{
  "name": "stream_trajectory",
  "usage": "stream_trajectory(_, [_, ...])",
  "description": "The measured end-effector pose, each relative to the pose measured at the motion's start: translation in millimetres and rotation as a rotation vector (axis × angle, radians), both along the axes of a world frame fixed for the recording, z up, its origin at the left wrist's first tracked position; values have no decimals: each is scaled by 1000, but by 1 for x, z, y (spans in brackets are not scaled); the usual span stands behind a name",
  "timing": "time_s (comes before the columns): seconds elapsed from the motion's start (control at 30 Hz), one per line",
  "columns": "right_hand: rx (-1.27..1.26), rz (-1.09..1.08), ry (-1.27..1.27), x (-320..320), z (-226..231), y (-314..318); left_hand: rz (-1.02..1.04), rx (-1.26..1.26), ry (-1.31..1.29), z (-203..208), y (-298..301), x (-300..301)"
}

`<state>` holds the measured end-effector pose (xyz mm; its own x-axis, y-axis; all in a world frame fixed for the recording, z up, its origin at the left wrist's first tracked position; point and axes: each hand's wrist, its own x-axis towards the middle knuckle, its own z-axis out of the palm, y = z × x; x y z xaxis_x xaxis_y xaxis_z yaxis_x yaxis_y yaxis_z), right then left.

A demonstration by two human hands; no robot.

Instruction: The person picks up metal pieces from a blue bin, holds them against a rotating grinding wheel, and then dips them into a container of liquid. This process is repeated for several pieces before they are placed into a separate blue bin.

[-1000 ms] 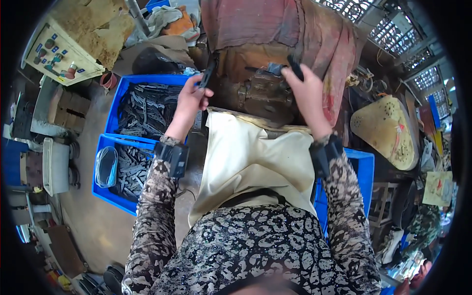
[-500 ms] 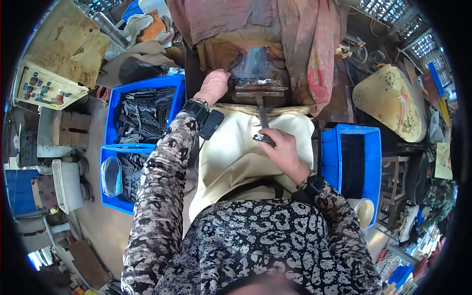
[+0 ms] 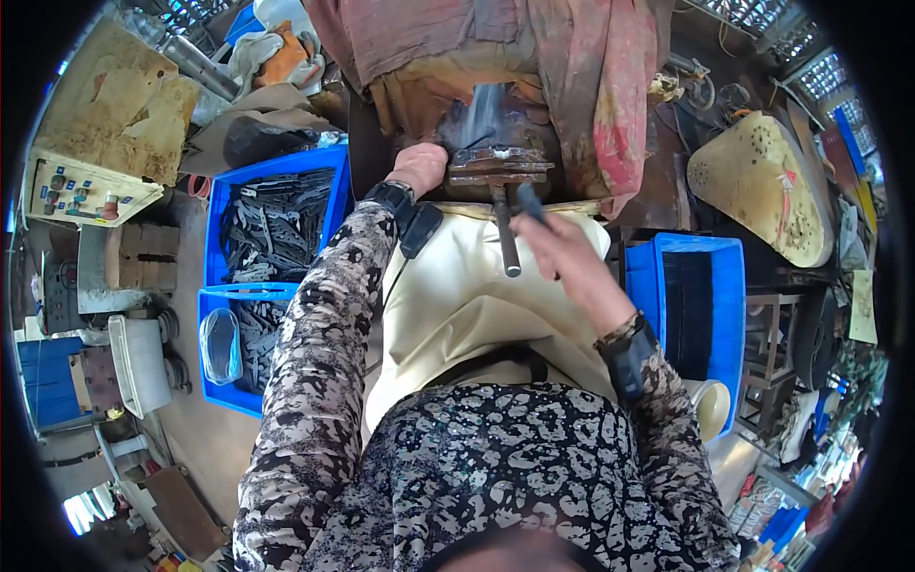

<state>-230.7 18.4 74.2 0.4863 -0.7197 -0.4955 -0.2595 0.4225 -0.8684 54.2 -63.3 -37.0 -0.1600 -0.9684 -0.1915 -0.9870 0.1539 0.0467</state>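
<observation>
A metal fixture [image 3: 500, 172] sits under the draped cloth in front of me, with pale spray or mist showing behind it. From it a dark metal rod handle [image 3: 508, 243] points toward my lap. My left hand [image 3: 419, 170] is closed at the fixture's left side; whatever its fingers grip is hidden. Right of the rod, apart from it, is my right hand [image 3: 567, 255], somewhat blurred, its thumb and fingers pinching a small dark flat piece [image 3: 532, 202]. A cream apron [image 3: 467, 296] covers my lap.
On the left stand two blue bins, a far one [image 3: 217, 234] and a near one [image 3: 224, 392], holding many dark flat strips [image 3: 276, 224]. Another blue bin [image 3: 729, 315] is on my right, beside a cream tub [image 3: 710, 408]. A control box [image 3: 91, 195] stands far left. Stained cloth [image 3: 448, 38] hangs ahead.
My right hand has left the rod's end and moved right, turning the dark piece up toward the fixture. The rod's end is now bare. My left hand has shifted slightly toward me.
</observation>
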Motion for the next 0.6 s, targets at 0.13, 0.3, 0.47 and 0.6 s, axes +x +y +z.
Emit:
stream_trajectory(0.13, [211,-207,-476,-5,-18,-26,190,-61,99,12,9,1])
stream_trajectory(0.3, [228,-256,-559,3,-26,-46,409,-45,473,62,30,-5])
stream_trajectory(0.47, [208,-363,-675,27,-28,-56,458,-195,719,98,67,-40])
stream_trajectory(0.6, [199,-465,-744,41,-26,-57,349,-395,657,101,83,-70])
